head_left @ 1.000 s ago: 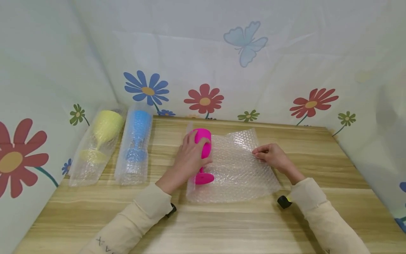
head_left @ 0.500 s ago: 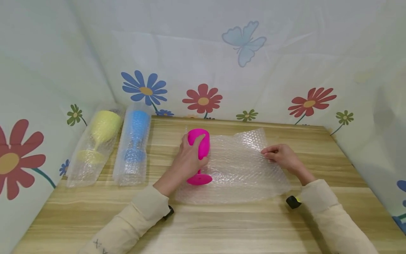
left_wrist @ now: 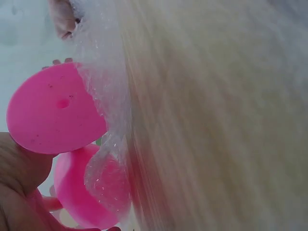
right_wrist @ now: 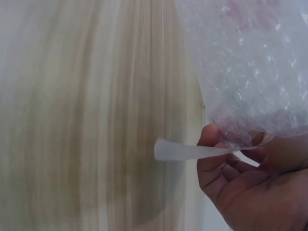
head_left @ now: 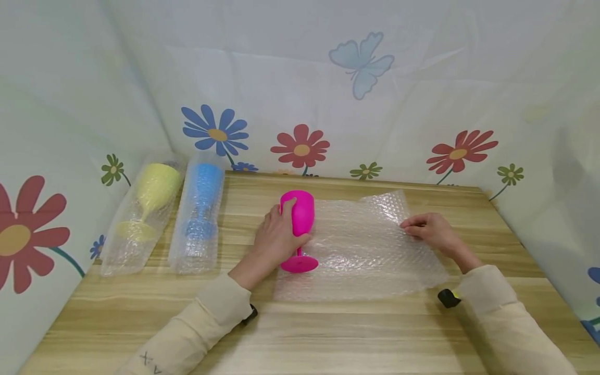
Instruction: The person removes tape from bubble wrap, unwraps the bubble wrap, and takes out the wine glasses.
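Observation:
A bright pink goblet (head_left: 303, 213) lies on a bubble wrap sheet (head_left: 356, 260), its bowl toward the back wall. My left hand (head_left: 276, 232) grips the bowl from the left, thumb near the stem. In the left wrist view the goblet's round foot (left_wrist: 53, 110) faces the camera, and bubble wrap overlaps part of the bowl. At the sheet's right edge, my right hand (head_left: 433, 232) pinches the wrap between thumb and fingers. The right wrist view has the bubble wrap (right_wrist: 250, 72) rising from those fingertips, with a narrow translucent strip (right_wrist: 187, 151) sticking out beside them.
On the left of the wooden table (head_left: 328, 338) lie a yellow goblet (head_left: 157, 187) and a blue goblet (head_left: 206, 182), each inside bubble wrap. A flower-patterned cloth wall (head_left: 262, 88) stands behind the table and along its sides.
My right hand has moved right, and the right edge of the bubble wrap has come along with it. My left hand keeps its grip on the pink goblet, which stays nearly in place.

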Motion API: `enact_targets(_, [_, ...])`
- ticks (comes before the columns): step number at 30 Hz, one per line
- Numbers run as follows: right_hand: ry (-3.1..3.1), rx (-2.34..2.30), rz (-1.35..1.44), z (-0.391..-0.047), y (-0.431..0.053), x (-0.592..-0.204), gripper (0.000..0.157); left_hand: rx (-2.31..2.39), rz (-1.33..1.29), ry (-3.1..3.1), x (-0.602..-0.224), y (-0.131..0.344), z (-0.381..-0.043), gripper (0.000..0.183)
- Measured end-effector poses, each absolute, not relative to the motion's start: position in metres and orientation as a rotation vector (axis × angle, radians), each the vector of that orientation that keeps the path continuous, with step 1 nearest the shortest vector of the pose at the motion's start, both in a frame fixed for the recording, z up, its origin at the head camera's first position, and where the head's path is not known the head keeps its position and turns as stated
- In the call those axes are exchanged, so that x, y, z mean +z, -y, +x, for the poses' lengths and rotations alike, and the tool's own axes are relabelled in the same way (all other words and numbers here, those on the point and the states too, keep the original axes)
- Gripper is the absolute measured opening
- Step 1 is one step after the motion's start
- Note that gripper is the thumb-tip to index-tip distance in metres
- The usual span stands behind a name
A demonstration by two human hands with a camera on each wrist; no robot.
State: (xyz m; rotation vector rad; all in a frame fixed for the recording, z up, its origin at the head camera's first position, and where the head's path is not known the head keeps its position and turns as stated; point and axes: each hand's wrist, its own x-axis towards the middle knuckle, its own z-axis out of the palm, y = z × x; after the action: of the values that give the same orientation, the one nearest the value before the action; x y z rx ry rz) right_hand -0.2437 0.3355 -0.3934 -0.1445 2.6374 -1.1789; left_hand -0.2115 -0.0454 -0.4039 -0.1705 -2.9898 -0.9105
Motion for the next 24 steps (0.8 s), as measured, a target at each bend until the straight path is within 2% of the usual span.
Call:
enact_targets(9, [-2.631, -1.142, -0.151, -0.245, -0.342, -0.399, 0.021, -0.949, -0.083, 2.951, -0.401, 0.044, -0.209, 0.092])
enact_targets(24, [-2.734, -0.936, -0.289, -0.254, -0.344, -0.409, 0.013, -1.133, 0.067, 2.983, -0.392, 0.041, -0.208, 0.097])
